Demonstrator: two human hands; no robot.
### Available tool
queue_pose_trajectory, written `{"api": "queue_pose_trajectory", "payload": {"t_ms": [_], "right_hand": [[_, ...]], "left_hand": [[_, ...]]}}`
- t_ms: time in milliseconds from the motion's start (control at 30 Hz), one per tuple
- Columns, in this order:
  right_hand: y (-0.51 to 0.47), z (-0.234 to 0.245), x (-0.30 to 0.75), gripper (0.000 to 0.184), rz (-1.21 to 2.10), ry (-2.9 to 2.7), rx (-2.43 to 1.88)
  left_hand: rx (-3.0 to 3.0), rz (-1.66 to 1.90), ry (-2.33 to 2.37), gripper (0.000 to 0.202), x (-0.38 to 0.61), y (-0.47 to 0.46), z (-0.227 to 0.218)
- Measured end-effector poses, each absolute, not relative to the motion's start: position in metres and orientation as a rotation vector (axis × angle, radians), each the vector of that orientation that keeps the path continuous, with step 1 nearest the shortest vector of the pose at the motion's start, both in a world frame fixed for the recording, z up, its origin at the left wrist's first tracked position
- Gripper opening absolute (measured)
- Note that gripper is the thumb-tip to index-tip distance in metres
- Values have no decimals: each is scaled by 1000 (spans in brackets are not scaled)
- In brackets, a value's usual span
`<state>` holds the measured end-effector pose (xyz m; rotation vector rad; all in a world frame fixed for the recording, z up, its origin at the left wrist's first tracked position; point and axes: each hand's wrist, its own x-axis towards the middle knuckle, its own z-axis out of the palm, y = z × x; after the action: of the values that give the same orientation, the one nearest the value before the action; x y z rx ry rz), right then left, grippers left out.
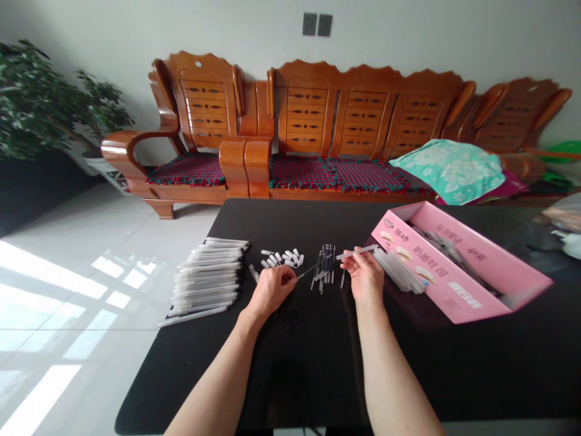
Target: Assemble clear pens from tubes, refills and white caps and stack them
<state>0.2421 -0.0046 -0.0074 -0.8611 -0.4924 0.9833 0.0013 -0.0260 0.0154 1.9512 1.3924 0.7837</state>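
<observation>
Pinching thin rod (308,270) in left hand (273,289), clear tube (344,255) in right hand (364,277), could scatter loose refills (327,257) between by dipping low

Fingers (288,274) holding refill (308,270) and tube (369,248), pink box (436,270)

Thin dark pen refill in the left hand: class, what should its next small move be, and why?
Probably guiding the thin dark pen refill into the translucent white plastic tube: the left hand pinches it, pointing it towards the tube in the right hand.
</observation>
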Motion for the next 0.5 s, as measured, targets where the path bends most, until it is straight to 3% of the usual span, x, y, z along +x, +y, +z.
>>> {"api": "queue_pose_trajectory", "payload": {"t_ms": [500], "right_hand": [[-5,-9,237,32,990,-562,-926]], "left_hand": [[2060,764,1362,11,5,-27,16]]}}
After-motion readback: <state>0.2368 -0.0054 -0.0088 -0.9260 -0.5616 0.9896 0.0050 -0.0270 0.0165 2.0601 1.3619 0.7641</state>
